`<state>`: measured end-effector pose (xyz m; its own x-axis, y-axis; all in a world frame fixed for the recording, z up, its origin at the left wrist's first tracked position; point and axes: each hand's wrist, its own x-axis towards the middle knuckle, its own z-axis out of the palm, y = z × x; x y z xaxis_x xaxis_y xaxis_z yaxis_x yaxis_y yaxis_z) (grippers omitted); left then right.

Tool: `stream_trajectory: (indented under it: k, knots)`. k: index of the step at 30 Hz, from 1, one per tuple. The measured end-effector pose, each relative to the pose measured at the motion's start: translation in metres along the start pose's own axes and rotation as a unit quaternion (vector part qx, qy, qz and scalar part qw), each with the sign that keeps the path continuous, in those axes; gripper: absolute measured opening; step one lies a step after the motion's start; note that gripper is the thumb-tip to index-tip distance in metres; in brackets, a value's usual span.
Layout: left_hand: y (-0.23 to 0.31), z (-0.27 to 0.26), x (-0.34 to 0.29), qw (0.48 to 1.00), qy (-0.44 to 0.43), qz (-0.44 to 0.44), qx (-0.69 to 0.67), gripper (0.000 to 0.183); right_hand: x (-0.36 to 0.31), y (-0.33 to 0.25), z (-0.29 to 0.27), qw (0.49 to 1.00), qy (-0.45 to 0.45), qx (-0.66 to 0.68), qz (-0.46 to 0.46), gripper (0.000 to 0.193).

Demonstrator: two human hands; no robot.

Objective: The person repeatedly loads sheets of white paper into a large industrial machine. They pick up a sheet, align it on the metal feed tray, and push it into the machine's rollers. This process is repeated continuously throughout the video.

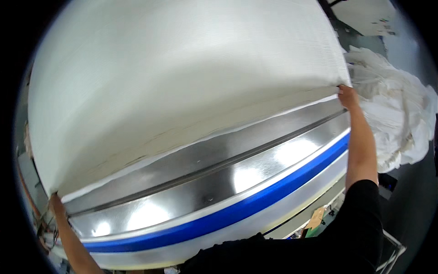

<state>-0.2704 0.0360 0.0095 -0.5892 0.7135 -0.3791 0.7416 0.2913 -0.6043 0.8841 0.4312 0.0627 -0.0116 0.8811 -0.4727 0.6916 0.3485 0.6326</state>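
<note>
A wide sheet of white fabric (191, 68) spreads away from me over most of the view. Its near edge runs at a slant, with a few creases along it, above a shiny metal strip (255, 171). At the left end of that edge, my left hand (56, 205) is closed on the fabric's corner. My right hand (348, 97) pinches the edge at the far right end, its arm stretched out. Part of the fingers of both hands is hidden.
A blue band (219, 215) borders the metal strip on my side. Crumpled white cloth (392, 105) lies heaped at the right. A white-topped surface (367, 16) stands at the far right. A metal frame (396, 251) is at lower right, beside the dark floor (415, 192).
</note>
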Motion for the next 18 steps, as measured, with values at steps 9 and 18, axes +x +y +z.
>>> stream_trajectory:
  k: [9,18]
  knots:
    - [-0.013,-0.121,-0.091,0.998,0.058,-0.014,0.027,0.028,-0.048,0.06,-0.059,0.981,0.077,0.172,0.037,0.037]
    - [-0.028,-0.137,-0.18,0.994,-0.012,0.101,0.029,0.031,-0.137,0.124,-0.003,0.994,0.027,0.102,-0.02,0.04]
